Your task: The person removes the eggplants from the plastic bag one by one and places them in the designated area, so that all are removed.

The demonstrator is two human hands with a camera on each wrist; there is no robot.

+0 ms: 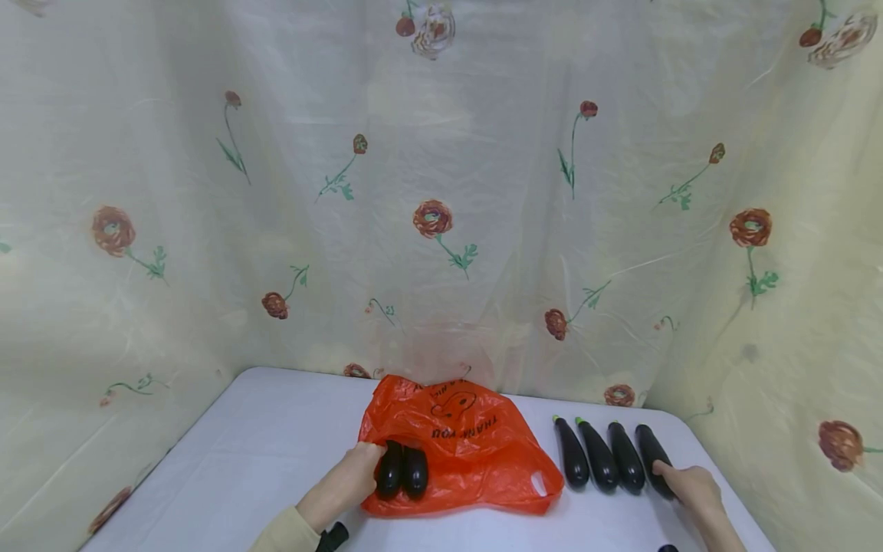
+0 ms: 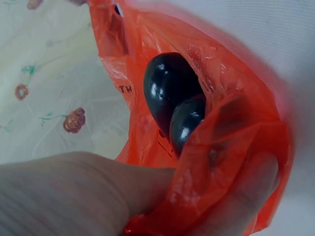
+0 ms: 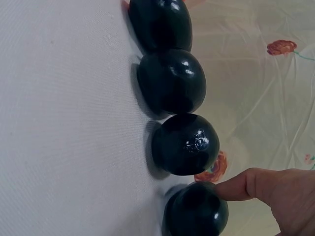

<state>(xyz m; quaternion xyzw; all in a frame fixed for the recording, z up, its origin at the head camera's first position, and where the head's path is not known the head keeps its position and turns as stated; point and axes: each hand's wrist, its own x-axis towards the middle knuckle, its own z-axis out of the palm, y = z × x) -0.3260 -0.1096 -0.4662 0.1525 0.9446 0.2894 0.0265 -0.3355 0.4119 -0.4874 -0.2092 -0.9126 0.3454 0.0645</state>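
A row of four long, glossy, dark purple-black eggplants lies on the white-covered surface (image 1: 276, 445) in the lower right of the head view, rounded ends toward the near edge. The person's right hand (image 1: 695, 489) holds the rightmost eggplant (image 1: 648, 443) near its rounded end. Its thumb lies against the skin; the other fingers are hidden, so how far they wrap cannot be told.

Left of the row, at lower centre, a thin, crumpled, translucent red plastic bag with black printing (image 1: 483, 468) lies on the surface. Two more dark, shiny eggplants show their rounded ends in its opening. The person's left hand (image 1: 362, 471) pinches the bag's rim at its left side, the film caught between thumb and fingers, as the left wrist view shows.

The eggplants look firm and moderately heavy, with smooth skin likely to slide under a light fingertip hold and to bruise or dent under hard pressure. A wrapping hold around the thicker part, close to the rounded end, would probably balance best; the narrower far end would leave the bulk to swing down. Their rounded sides may roll against each other if nudged. The bag seems very light and limp, prone to collapse or stretch, so a gathered fold of rim should serve better than a single layer.
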